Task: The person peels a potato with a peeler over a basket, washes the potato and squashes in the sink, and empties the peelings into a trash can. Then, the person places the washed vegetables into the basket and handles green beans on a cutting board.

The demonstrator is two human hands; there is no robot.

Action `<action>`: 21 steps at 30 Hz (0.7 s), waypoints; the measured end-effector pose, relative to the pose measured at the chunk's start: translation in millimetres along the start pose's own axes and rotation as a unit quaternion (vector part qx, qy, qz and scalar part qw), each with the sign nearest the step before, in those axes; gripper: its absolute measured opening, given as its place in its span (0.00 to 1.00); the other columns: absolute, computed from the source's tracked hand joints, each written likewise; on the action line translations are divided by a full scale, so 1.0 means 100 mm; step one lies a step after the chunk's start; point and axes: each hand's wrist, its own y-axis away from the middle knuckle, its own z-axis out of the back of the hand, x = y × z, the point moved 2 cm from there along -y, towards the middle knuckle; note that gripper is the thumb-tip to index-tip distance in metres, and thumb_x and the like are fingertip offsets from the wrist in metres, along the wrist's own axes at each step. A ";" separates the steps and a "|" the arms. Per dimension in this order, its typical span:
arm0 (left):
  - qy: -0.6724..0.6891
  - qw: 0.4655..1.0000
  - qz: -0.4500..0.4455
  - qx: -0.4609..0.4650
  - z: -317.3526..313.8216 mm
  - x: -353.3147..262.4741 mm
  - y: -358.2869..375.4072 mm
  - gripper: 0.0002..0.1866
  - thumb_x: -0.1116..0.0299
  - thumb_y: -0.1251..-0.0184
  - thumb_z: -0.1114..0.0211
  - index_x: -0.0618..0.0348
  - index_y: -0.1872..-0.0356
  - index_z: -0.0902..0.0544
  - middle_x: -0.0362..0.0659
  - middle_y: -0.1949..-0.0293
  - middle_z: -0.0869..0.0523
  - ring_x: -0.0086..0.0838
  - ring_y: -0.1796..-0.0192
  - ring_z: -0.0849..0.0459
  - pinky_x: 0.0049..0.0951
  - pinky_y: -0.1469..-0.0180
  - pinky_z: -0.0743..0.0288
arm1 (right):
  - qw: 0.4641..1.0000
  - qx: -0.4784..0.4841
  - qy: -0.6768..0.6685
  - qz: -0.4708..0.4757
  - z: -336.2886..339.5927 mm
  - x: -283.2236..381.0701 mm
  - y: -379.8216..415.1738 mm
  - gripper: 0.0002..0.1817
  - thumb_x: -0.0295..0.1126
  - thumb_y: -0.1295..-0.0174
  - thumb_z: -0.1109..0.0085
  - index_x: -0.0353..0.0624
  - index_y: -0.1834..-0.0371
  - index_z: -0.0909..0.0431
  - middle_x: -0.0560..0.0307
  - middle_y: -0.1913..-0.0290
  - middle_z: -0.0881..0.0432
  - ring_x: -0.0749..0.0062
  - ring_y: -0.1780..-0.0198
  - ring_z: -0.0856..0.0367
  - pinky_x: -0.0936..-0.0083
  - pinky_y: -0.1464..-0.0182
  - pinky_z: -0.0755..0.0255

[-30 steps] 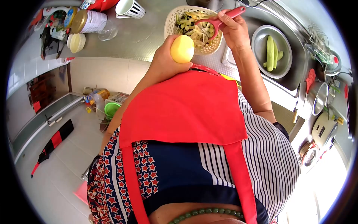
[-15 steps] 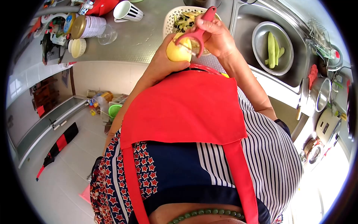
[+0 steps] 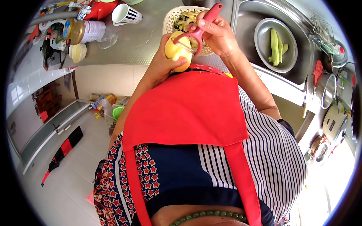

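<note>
My left hand (image 3: 162, 64) is wrapped around a yellow potato (image 3: 178, 49), its surface partly glossy and pale where light falls on it. In my right hand (image 3: 219, 35) is a red Y-shaped peeler (image 3: 211, 15), gripped by the handle. The peeler's head lies against the potato's upper right side, its blade hard to make out. Behind and under both hands stands a cream perforated basket (image 3: 168, 23) holding yellowish and dark green peelings (image 3: 185, 20).
To the right, a steel bowl (image 3: 260, 56) with peeled green cucumber-like vegetables (image 3: 276, 47) sits in the sink (image 3: 245, 19). A striped cup (image 3: 127, 15), a clear glass (image 3: 108, 39) and a gold-lidded jar (image 3: 88, 32) stand on the left counter (image 3: 145, 39).
The potato has turned and tilted in my left hand, showing more of its length. My right hand has shifted the peeler slightly left along it.
</note>
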 end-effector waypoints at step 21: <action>0.084 0.996 0.021 -0.001 0.04 0.03 -0.05 0.36 0.70 0.54 0.33 0.60 0.40 0.37 0.46 0.51 0.25 0.33 0.50 0.24 0.33 0.47 0.27 | 0.991 -0.030 0.126 0.024 -0.05 0.09 -0.08 0.08 0.30 0.41 0.40 0.38 0.63 0.25 0.55 0.67 0.19 0.70 0.62 0.20 0.75 0.54 0.28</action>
